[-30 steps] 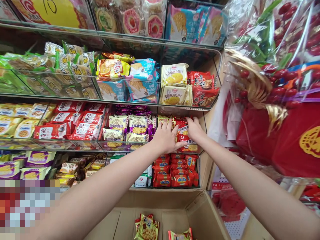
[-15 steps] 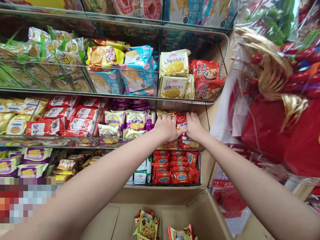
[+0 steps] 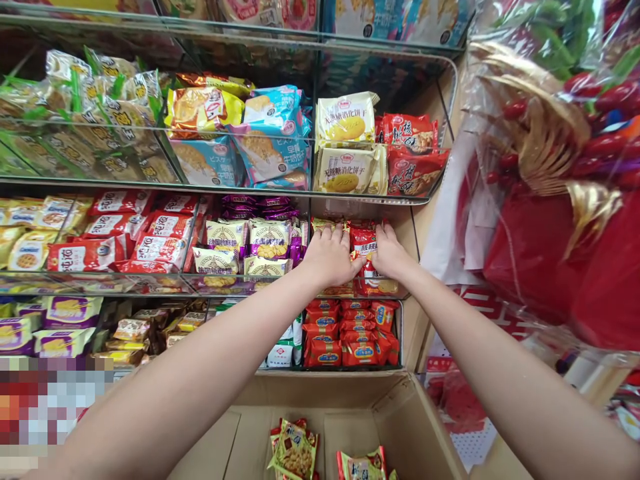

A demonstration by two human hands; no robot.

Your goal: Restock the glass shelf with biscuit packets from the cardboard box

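My left hand [image 3: 330,258] lies flat, fingers stretched out, over gold-wrapped snack packets in the right-hand compartment of the middle shelf. It covers most of those packets. Just to its right, red packets of walnut cookies [image 3: 363,241] show between my two hands. My right hand [image 3: 391,255] rests with fingers extended against the right side of the red packets, close to the compartment's end wall. Neither hand is wrapped around a packet. Below, an open cardboard box [image 3: 345,390] holds several gold and red snack packets [image 3: 295,450].
A clear shelf lip runs below my hands. Purple and cream packets [image 3: 269,238] fill the compartment to the left, and small red packets [image 3: 323,333] sit on the shelf beneath. Cream biscuit packs [image 3: 345,120] stand above. Plastic-wrapped red decorations [image 3: 540,253] hang at the right.
My left thumb has drawn slightly away from my right hand, uncovering a bit more of the red packets. Both hands otherwise stay in nearly the same place, and the view has shifted slightly.
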